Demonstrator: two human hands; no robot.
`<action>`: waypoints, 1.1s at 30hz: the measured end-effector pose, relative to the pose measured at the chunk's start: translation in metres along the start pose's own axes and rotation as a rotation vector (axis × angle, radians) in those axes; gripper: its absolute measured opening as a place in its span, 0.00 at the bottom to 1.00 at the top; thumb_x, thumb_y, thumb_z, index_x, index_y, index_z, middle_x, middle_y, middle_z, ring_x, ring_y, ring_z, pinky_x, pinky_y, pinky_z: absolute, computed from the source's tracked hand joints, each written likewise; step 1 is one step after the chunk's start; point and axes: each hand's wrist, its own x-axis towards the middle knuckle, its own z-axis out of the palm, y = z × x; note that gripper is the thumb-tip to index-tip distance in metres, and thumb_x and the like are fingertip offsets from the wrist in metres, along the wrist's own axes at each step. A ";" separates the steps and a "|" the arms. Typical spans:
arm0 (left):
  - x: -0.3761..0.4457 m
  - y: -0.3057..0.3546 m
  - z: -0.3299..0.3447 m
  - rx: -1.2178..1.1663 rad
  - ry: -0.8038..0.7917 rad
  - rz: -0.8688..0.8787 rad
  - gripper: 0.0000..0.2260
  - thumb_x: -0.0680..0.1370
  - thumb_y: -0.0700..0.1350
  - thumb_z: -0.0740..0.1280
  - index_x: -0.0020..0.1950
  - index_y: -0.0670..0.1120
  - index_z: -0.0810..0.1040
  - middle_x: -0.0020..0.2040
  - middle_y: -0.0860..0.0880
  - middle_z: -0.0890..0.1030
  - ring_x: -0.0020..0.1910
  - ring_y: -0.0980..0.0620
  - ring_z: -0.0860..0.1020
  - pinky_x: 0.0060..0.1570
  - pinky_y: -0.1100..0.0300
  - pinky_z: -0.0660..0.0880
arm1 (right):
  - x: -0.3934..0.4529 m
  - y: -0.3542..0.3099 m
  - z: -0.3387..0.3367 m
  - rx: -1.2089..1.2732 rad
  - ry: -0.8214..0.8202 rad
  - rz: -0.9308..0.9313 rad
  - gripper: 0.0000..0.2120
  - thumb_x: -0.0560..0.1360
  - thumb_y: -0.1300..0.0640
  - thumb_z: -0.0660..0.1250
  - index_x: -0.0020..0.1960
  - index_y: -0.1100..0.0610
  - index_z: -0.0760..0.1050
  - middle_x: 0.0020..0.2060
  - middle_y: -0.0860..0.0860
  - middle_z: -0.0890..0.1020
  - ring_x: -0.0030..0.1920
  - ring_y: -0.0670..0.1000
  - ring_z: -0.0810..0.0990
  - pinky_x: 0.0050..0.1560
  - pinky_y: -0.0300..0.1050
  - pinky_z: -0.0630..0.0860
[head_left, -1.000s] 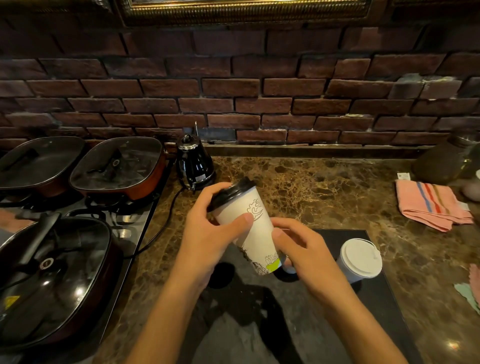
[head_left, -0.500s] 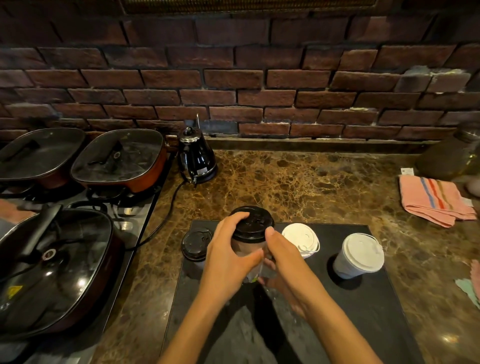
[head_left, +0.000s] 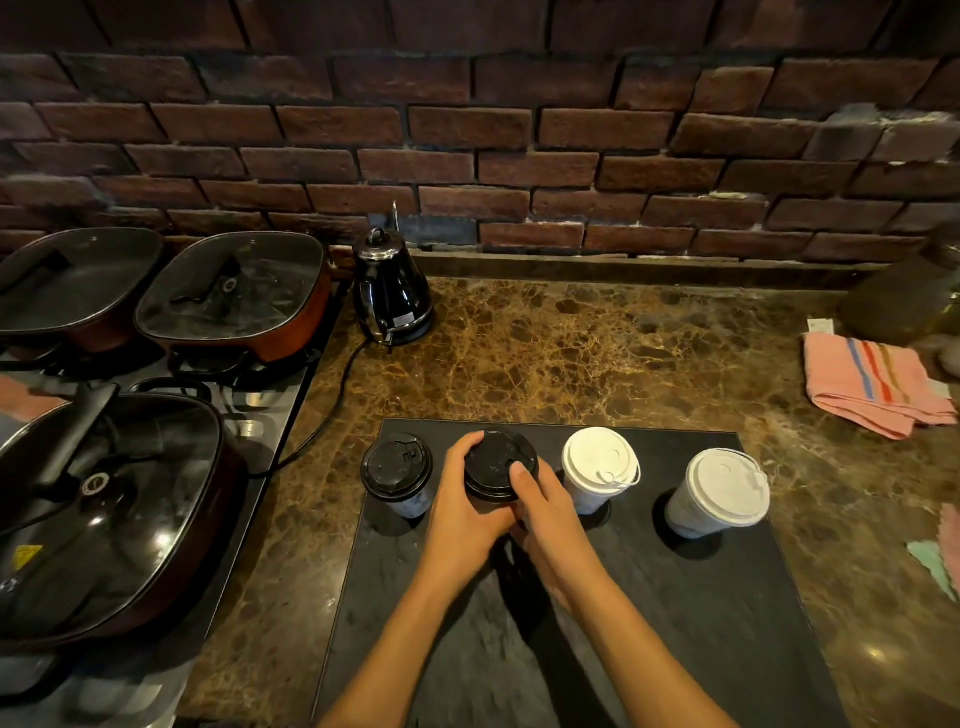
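Several lidded paper cups stand in a row on a black slate board (head_left: 701, 623). A black-lidded cup (head_left: 496, 465) stands upright, second from the left. My left hand (head_left: 462, 512) wraps round its left side, thumb at the lid's edge. My right hand (head_left: 545, 512) holds its right side, with the thumb lying on the lid. Another black-lidded cup (head_left: 397, 470) stands just left of it. Two white-lidded cups (head_left: 597, 467) (head_left: 722, 491) stand to the right.
A black electric kettle (head_left: 392, 291) with its cord stands at the back left of the marble counter (head_left: 597, 353). Three lidded pans (head_left: 104, 514) sit on the stove at left. A striped pink cloth (head_left: 872, 382) lies at right, a brick wall behind.
The black-lidded cup, held tilted in the air a second ago, has come down upright onto the board between the other cups. Both hands still hold it.
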 end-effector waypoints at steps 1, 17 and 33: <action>0.000 -0.002 -0.001 -0.019 -0.020 -0.020 0.38 0.69 0.33 0.78 0.70 0.59 0.66 0.65 0.59 0.75 0.62 0.66 0.76 0.58 0.69 0.74 | 0.002 0.003 -0.002 0.009 0.001 0.001 0.16 0.82 0.55 0.63 0.69 0.53 0.74 0.62 0.52 0.83 0.63 0.52 0.81 0.68 0.56 0.75; 0.010 -0.031 0.002 -0.452 0.034 -0.363 0.12 0.84 0.42 0.61 0.66 0.56 0.71 0.67 0.55 0.79 0.67 0.52 0.77 0.71 0.39 0.67 | 0.024 0.024 -0.017 0.064 -0.018 0.070 0.16 0.83 0.56 0.58 0.70 0.56 0.73 0.60 0.53 0.84 0.60 0.49 0.83 0.51 0.39 0.80; 0.011 -0.040 0.008 -0.486 0.075 -0.398 0.14 0.83 0.40 0.62 0.68 0.50 0.71 0.66 0.51 0.80 0.65 0.52 0.78 0.66 0.48 0.73 | 0.026 0.036 -0.019 0.020 0.072 0.073 0.15 0.83 0.58 0.59 0.69 0.57 0.74 0.61 0.55 0.83 0.62 0.53 0.82 0.64 0.51 0.76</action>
